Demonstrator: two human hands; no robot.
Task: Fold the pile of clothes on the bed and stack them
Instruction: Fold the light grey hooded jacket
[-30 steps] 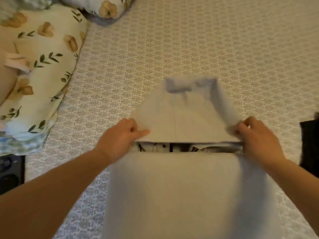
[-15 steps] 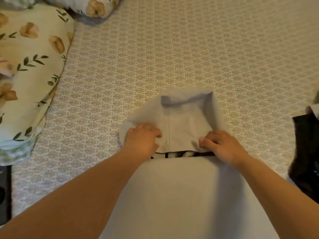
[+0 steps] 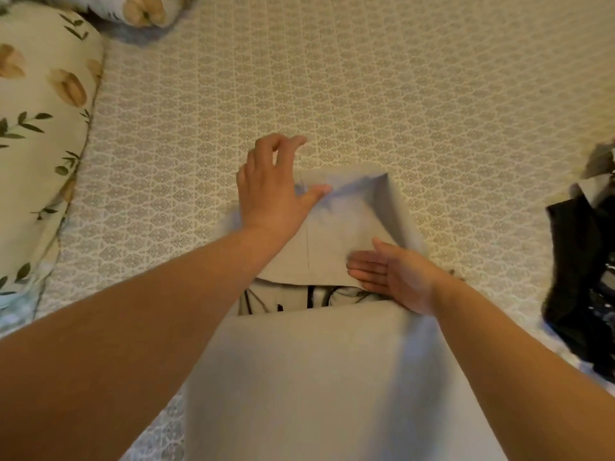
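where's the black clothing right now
In the head view the black clothing lies at the far right edge of the bed, to the right of the grey garment and beyond the right hand.

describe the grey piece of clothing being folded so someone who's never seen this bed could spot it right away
On the patterned bedspread, look at the middle, nearest the camera. The grey garment lies there under both hands, its top flap folded down. Unlike the black clothes at the right edge, it is plain pale grey, with a black-and-white print showing in its gap.
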